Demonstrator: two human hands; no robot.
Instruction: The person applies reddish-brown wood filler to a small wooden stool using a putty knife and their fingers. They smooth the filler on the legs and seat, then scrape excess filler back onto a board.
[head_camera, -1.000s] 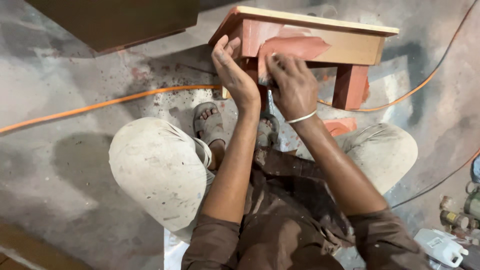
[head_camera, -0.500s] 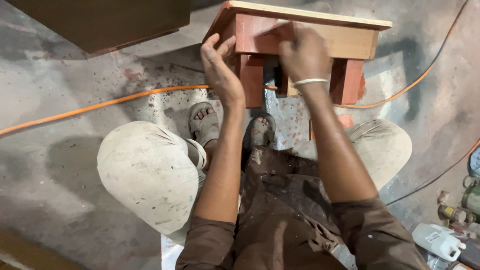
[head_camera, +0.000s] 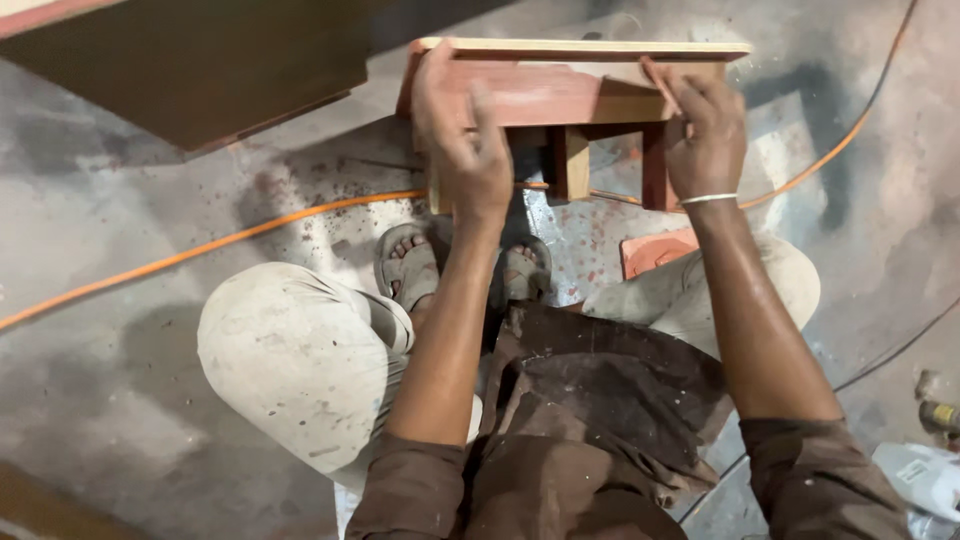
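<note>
A small wooden stool (head_camera: 560, 95), partly stained reddish with a pale top edge, stands on the floor in front of my knees. My left hand (head_camera: 462, 140) grips its left side near a leg. On the stool's right end, my right hand (head_camera: 705, 130) holds the rail and leg; a white band circles that wrist. I squat with both sandalled feet just below the stool.
An orange cable (head_camera: 230, 238) runs across the concrete floor behind the stool. A dark wooden panel (head_camera: 200, 70) lies at top left. A reddish block (head_camera: 655, 250) sits by my right knee. A white container (head_camera: 925, 475) and small fittings lie at lower right.
My hands have spread apart from the stool's front face to its two ends. The stool now sits squarer and more centred in view.
</note>
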